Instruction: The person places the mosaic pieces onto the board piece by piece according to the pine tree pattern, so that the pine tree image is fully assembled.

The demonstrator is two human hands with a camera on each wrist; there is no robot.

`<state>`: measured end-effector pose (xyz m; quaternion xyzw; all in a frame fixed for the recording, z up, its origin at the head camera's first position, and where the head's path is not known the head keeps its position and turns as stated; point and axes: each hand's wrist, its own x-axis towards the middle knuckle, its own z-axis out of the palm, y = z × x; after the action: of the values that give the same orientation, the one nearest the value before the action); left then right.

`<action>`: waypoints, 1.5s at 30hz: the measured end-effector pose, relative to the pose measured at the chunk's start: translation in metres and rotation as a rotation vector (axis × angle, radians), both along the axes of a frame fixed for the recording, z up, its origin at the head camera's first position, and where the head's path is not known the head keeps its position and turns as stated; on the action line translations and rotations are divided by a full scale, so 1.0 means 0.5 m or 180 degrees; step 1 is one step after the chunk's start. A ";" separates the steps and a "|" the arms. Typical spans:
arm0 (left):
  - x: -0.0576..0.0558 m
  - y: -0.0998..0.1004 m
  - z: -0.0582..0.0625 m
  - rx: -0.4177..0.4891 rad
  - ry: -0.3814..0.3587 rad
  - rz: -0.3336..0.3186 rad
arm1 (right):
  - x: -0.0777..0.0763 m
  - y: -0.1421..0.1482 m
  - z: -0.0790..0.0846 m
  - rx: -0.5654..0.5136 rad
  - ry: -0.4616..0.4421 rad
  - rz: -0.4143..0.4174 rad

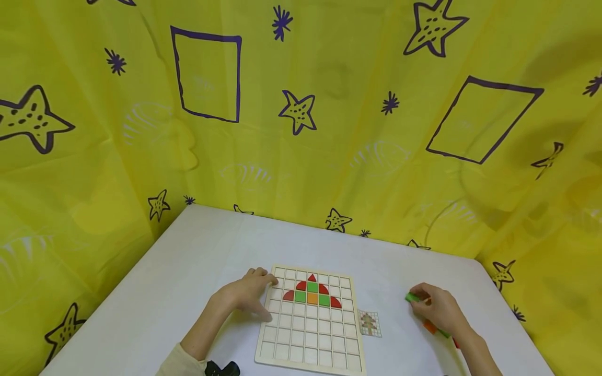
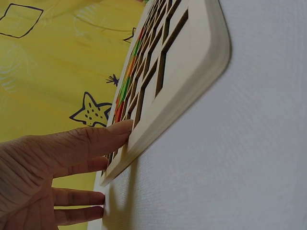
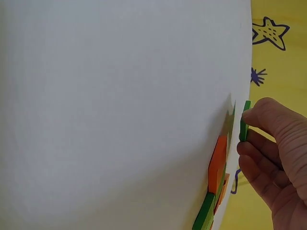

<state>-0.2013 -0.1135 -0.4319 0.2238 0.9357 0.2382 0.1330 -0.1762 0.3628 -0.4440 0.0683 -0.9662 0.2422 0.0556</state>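
In the head view a wooden grid board [image 1: 305, 342] lies on the table. Red, green and orange pieces [image 1: 312, 298] form a stepped, tree-like shape in its upper cells. My left hand [image 1: 246, 295] rests at the board's left edge, thumb and fingers spread and fairly straight. Seen from the left wrist, the thumb [image 2: 96, 141] touches the rim. Over to the right, my right hand [image 1: 439, 308] pinches a green block [image 3: 244, 120] between thumb and fingers, just off the table. Below that hand lie an orange block [image 3: 218, 164] and another green block [image 3: 205, 211], partly overlapped by others.
A small printed pattern card [image 1: 370, 324] lies against the board's right side. A red piece [image 1: 455, 343] shows beside my right wrist. Yellow curtains [image 1: 301, 172] with starfish drawings enclose the white table [image 1: 226, 240] at the back and sides.
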 end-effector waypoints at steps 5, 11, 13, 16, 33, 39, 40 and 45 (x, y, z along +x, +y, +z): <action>-0.001 0.000 0.002 -0.0016 0.0027 -0.0016 | 0.009 -0.017 0.003 -0.0126 0.0026 -0.0017; -0.001 -0.001 0.001 -0.0016 0.0027 0.0002 | 0.016 -0.038 -0.004 -0.0115 0.0449 0.0148; -0.001 -0.001 0.001 -0.0017 0.0018 0.0004 | 0.017 -0.045 -0.007 -0.0140 0.0607 0.0242; 0.000 0.000 0.000 -0.0012 0.0005 -0.0002 | 0.019 -0.056 -0.009 -0.0169 0.0775 0.0354; 0.001 0.001 0.002 -0.0013 -0.0006 0.0018 | 0.027 -0.123 -0.005 -0.0168 0.0926 0.0619; 0.001 0.000 0.003 -0.0018 0.0020 0.0008 | 0.027 -0.143 -0.005 -0.0186 0.0944 0.0707; 0.001 0.000 0.003 -0.0018 0.0022 0.0002 | 0.027 -0.146 -0.005 -0.0191 0.0950 0.0719; 0.000 -0.001 0.002 -0.0023 0.0022 -0.0017 | 0.027 -0.161 -0.005 -0.0178 0.0993 0.0811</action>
<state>-0.2012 -0.1138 -0.4310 0.2267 0.9364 0.2336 0.1312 -0.1628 0.2822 -0.4467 0.2251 -0.9223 0.2604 0.1754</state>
